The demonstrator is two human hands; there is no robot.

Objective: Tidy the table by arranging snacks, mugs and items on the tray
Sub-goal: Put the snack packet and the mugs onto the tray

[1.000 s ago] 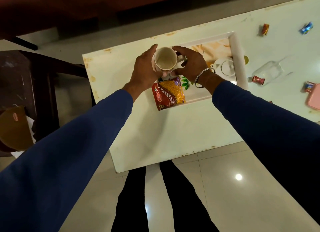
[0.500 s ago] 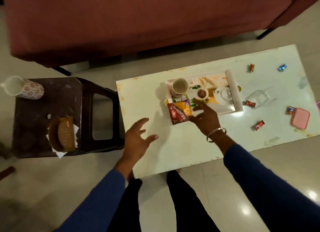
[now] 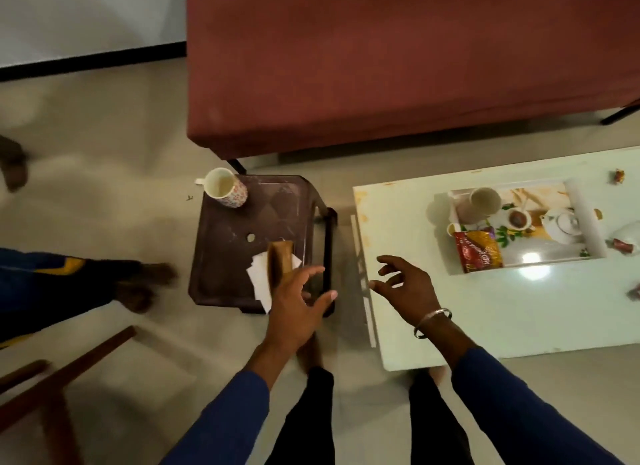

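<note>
- Hands have both left the tray since a second ago, when they cupped the mug there; the view has also swung left, so the stool now sits mid-picture.
- Left hand (image 3: 298, 312), fingers spread and released, hovers over the near right corner of the dark stool (image 3: 239, 256), close above the napkin holder (image 3: 280, 262); whether it touches is unclear.
- Right hand (image 3: 408, 288), a bangle at the wrist, hangs open and empty over the gap between stool and counter (image 3: 450, 308); half a second ago it was beside the snack packet.
- One brown napkin holder with white napkins (image 3: 258, 279) stands on the stool's near right part.
- One floral mug (image 3: 225, 191) stands upright at the stool's far left corner.
- One tray (image 3: 585, 222) lies on the counter's far part, to the right.
- On the tray: one plain mug (image 3: 479, 204) at its left end, one small cup (image 3: 517, 218) beside it, one white teapot (image 3: 562, 223) towards the right.
- One red-and-yellow snack packet (image 3: 478, 251) lies across the tray's near left edge, partly on the counter.
- Two wrapped sweets show clearly on the counter outside the tray: one (image 3: 619, 176) far right, one (image 3: 623, 245) just right of the tray.
- One maroon sofa (image 3: 381, 66) fills the far side.
</note>
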